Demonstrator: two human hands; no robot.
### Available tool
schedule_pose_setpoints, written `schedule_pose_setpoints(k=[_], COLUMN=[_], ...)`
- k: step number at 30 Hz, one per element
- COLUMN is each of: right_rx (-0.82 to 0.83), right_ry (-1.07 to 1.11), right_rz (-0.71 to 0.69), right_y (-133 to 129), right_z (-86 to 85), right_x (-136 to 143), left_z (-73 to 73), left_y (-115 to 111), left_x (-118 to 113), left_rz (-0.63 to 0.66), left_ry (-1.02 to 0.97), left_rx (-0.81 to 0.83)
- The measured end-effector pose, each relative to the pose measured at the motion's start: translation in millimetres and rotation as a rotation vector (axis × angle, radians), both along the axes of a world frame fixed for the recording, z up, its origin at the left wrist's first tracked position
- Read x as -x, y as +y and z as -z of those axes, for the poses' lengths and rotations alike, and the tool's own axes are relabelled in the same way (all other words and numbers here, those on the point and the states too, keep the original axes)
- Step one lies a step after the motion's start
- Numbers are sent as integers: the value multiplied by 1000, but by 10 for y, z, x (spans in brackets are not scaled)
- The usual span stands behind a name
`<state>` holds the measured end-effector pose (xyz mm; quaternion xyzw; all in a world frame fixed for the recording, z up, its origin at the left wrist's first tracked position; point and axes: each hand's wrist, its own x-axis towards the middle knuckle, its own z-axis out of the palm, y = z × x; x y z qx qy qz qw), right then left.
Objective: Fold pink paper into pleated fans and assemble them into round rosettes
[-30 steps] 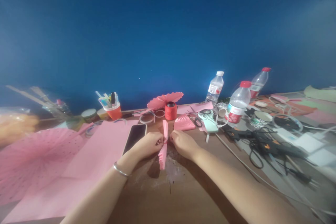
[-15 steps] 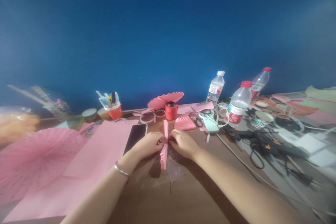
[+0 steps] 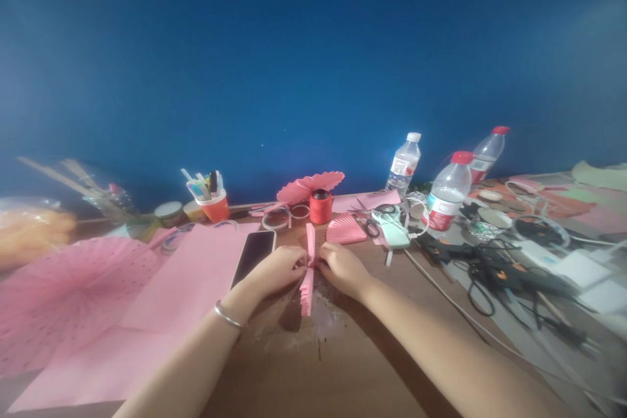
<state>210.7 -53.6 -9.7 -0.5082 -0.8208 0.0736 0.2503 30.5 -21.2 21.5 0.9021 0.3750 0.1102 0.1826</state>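
Two hands meet at a narrow, accordion-pleated pink paper strip point(image 3: 306, 290) above the brown tabletop point(image 3: 274, 372): the left hand point(image 3: 280, 268) pinches its middle, while the right hand's point(image 3: 341, 269) fingers curl alongside, what they grip unclear. Beyond sit a squat red cylinder point(image 3: 321, 209) and a ridged paper fan point(image 3: 345, 229).

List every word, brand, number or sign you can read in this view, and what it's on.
No text is readable.
Front red-capped bottle: label print too blurred.
Rear red-capped bottle: label too blurred.
White-capped bottle: label print too small.
Folded pink strip: no print visible.
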Motion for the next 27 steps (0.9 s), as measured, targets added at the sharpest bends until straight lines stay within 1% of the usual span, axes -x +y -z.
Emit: schedule_pose_setpoints(k=[11,19,23,27], right_rx=[-19,-31,-26,-17], right_ry=[-49,-54,-64,-106], right_rz=[15,22,25,43], right_y=[-7,-13,-19,-27], right_z=[-2,5,-11,-32], right_x=[-9,-11,-10,-14], left_z=[-46,-47,-23,13], left_y=[-28,-40,-28,-2], left_x=[-9,-11,-8,1], left_rz=[-8,-16,-7,9], left_ry=[12,3,16,59], left_rx=[10,7,-20,-97])
